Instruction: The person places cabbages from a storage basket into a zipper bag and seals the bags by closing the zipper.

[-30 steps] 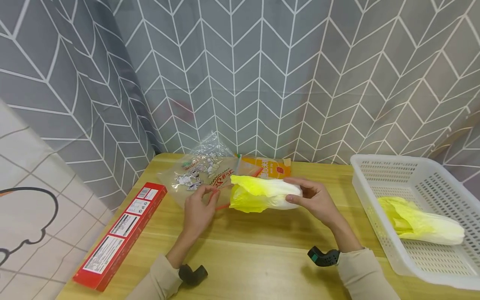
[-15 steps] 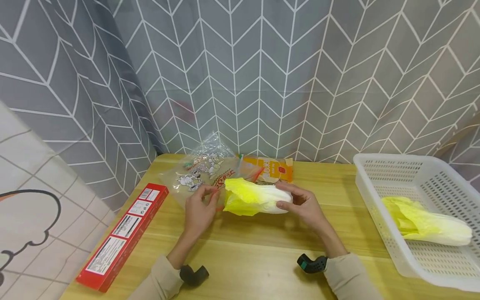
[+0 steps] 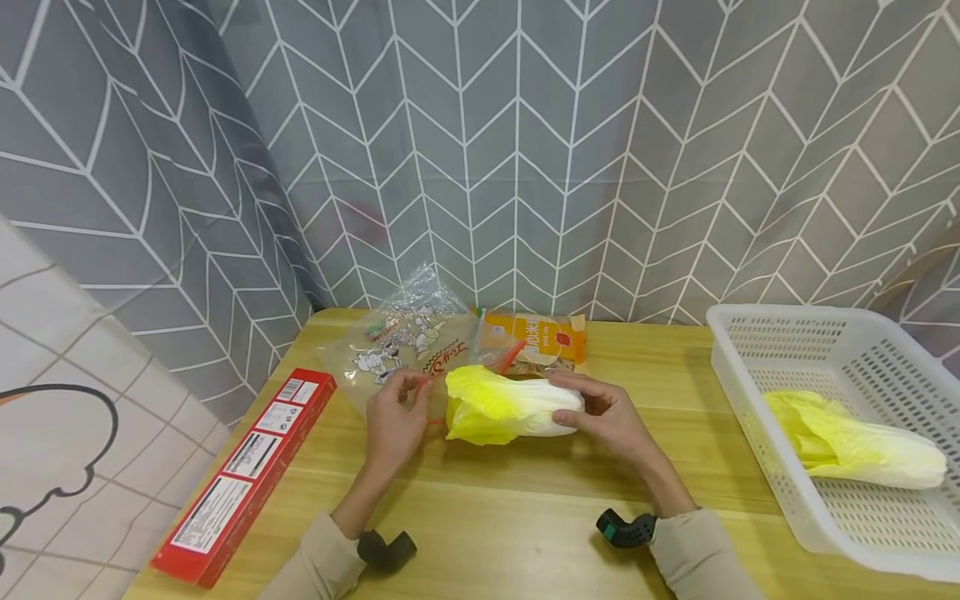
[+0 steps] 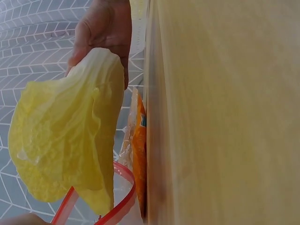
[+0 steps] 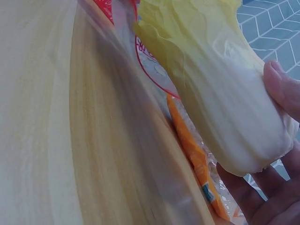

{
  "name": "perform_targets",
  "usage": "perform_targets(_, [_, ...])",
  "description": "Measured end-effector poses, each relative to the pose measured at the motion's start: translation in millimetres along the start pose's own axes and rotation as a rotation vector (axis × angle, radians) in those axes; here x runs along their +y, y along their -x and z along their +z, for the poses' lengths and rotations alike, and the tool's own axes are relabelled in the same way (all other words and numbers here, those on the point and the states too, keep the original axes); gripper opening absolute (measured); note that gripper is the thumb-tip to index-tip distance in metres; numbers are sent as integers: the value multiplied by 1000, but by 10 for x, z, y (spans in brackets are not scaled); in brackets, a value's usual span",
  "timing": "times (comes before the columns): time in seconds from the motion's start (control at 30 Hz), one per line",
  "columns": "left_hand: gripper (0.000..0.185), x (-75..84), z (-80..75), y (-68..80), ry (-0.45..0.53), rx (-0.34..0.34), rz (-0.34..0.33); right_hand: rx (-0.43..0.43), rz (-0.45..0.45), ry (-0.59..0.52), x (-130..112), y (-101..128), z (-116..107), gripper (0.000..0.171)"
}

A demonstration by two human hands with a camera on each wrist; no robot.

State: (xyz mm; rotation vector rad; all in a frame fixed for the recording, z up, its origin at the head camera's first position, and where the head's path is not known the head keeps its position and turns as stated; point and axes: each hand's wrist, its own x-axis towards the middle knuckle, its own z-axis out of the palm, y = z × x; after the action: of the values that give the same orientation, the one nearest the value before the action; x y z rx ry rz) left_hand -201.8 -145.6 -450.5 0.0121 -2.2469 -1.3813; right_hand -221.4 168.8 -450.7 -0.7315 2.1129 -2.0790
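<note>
A napa cabbage (image 3: 517, 407), yellow at the leaves and white at the base, lies level above the table. My right hand (image 3: 611, 417) grips its white end between thumb and fingers. My left hand (image 3: 397, 419) pinches the red-edged mouth of a clear printed plastic bag (image 3: 378, 354). In the left wrist view the bag's red rim (image 4: 125, 206) stands open round the leaf tips of the cabbage (image 4: 70, 136). The right wrist view shows the thumb (image 5: 281, 86) pressed on the white base (image 5: 248, 126), with other fingers beneath.
An orange food packet (image 3: 555, 337) lies at the back edge, partly behind the bag. A long red box (image 3: 247, 475) lies at the left. On the right stands a white perforated basket (image 3: 757, 442) with another napa cabbage (image 3: 862, 442) inside. A patterned grey curtain (image 3: 525, 150) hangs behind the table.
My right hand has brought the cabbage left and slightly toward me, so its leaf tips meet the bag's mouth. The left hand has stayed almost still, holding the bag's edge.
</note>
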Motion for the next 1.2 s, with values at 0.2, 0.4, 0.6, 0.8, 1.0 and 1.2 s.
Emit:
perform_targets(0.2, [9,10,-17,7,-13,1,-13,-32,-26,23,11,-4,-22,47])
perform_targets(0.4, [10,15,-20,11,-8,-12,-19,-49,-32,-12,7,2,-38,46])
perform_targets(0.6, [11,14,-21,16,-2,-18,-2,-33,4,-22,-25,-15,-7,47])
perform_targets(0.8, [10,32,-9,19,-1,-20,14,52,62,-14,-14,-34,5,47])
perform_targets(1.0, [8,47,1,13,28,4,10,27,62,-49,81,-40,32,43])
perform_targets(1.2, [9,51,3,11,71,4,-34,-13,54,-76,102,-1,36,43])
